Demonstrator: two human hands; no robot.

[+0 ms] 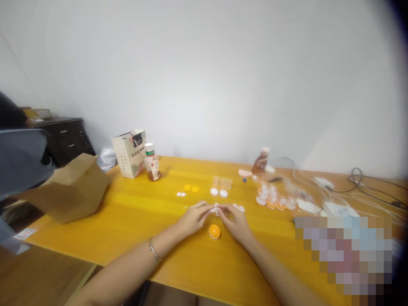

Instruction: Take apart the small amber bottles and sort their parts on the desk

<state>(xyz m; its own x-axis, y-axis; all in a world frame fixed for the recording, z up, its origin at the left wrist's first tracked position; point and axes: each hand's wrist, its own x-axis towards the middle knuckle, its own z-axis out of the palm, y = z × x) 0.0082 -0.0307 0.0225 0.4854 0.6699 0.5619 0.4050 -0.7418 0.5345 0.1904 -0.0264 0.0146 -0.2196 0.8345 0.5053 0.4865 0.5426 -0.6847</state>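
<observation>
Fingers of the left hand (195, 217) narrow to a pinch on a small white piece (216, 209), which sits between both hands' fingertips. An orange cup (214, 231) lies between the hands, nearer the near edge of the table (185, 263). The right hand (235, 220) pinches the piece's right side; perforated white discs (241, 208) lie just beyond, toward the far edge.

**Bright, Diffuse Light; Localised Blur**

Pale wall (191, 85) brightest near centre; soft sheen on yellow wooden tabletop (191, 267); white pieces (216, 209) too blurred for detail; brown bottle (259, 163) smeared; lower right pixelated; right edge darkened by curved vignetting.
</observation>
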